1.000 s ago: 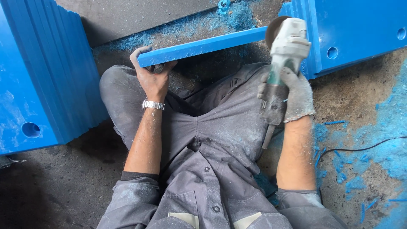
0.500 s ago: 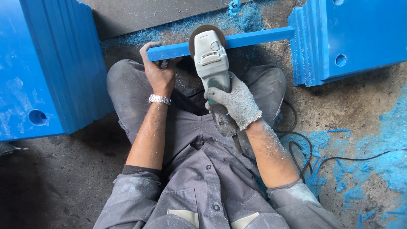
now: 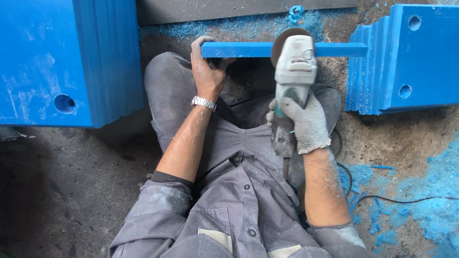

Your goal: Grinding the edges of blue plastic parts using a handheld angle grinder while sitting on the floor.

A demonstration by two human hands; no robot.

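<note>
I sit on the floor in grey work clothes. A blue plastic bar (image 3: 248, 49) lies across in front of my knees. My left hand (image 3: 208, 71), bare with a metal watch at the wrist, grips the bar's left end. My right hand (image 3: 306, 122), in a dusty grey glove, holds the body of a grey angle grinder (image 3: 292, 76). The grinder's disc sits against the bar near its middle.
A stack of blue plastic plates with holes (image 3: 67, 62) stands at the left. Another such stack (image 3: 406, 57) lies at the right. Blue shavings (image 3: 430, 210) cover the dirt floor at the right, where a black cable (image 3: 406, 198) runs. A grey slab (image 3: 229, 8) lies beyond the bar.
My right hand has brought the grinder from the right onto the bar and slid it a little right along it. The left hand has stayed on the bar's end.
</note>
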